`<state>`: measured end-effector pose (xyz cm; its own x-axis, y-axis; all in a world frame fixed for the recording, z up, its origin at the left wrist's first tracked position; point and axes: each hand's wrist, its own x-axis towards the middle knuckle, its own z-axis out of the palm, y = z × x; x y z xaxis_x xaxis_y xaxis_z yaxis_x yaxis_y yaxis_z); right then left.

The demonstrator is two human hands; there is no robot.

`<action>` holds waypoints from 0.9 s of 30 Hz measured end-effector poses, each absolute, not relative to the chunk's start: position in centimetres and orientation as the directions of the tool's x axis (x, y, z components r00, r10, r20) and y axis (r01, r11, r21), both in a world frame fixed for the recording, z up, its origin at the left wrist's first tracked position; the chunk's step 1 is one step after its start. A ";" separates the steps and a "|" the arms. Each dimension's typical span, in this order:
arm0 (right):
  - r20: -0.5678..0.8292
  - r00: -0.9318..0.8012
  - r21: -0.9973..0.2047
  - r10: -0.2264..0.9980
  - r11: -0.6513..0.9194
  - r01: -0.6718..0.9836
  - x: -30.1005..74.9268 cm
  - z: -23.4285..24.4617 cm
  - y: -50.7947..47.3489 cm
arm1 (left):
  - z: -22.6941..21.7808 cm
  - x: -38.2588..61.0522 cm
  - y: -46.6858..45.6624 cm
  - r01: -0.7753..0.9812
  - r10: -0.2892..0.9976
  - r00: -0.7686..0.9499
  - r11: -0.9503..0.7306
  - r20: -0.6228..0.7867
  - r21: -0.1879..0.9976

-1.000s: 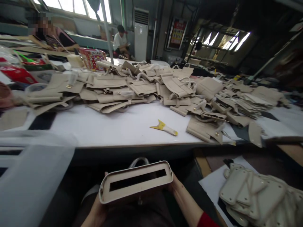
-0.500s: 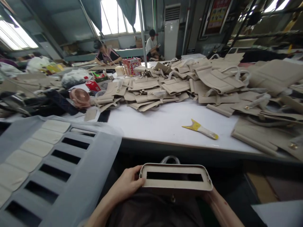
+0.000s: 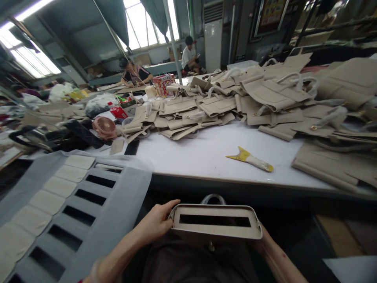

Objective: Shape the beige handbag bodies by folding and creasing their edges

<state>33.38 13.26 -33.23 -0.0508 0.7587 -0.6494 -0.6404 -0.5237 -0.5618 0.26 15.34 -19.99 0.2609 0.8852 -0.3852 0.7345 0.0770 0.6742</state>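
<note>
Panel, beige, long, with rounded ends and one dark rectangular slot along its middle, sits at bottom centre of the frame, level, over the person's lap and just below the near edge of the white table. Left hand is closed on the panel's left end, thumb lying along the top rim, fingers curled beneath. Right hand is at the panel's right end, almost wholly hidden behind it; only the wrist and forearm show, so its hold cannot be told. A clear loop shows just behind the panel's far edge. On the table, right of centre, lies a scraper with a yellow blade and a pale handle, apart from everything else. Heaps of beige cut pieces fill the table's far side and right edge. Lower left: a grey sheet carrying a row of slotted panels. A pink fan stands at mid left. Two other people sit in the upper centre background.
</note>
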 end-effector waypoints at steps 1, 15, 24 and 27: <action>-0.667 -0.046 -0.546 0.744 -0.530 -0.648 33.4 -33.0 13.3 | -19.5 0.5 15.5 0.777 0.878 0.292 0.013 -0.379 0.629; -0.723 -0.033 -0.485 0.690 -0.541 -0.687 33.1 -32.7 13.6 | -19.0 1.7 17.0 0.879 0.883 0.237 -0.018 -0.404 0.476; -0.719 0.004 -0.515 0.695 -0.528 -0.675 33.1 -33.6 13.2 | -17.9 1.4 16.4 0.873 0.834 0.304 -0.051 -0.460 0.485; -0.703 0.015 -0.535 0.711 -0.515 -0.670 33.1 -34.2 13.0 | -17.1 1.8 17.0 0.893 0.821 0.337 -0.122 -0.462 0.434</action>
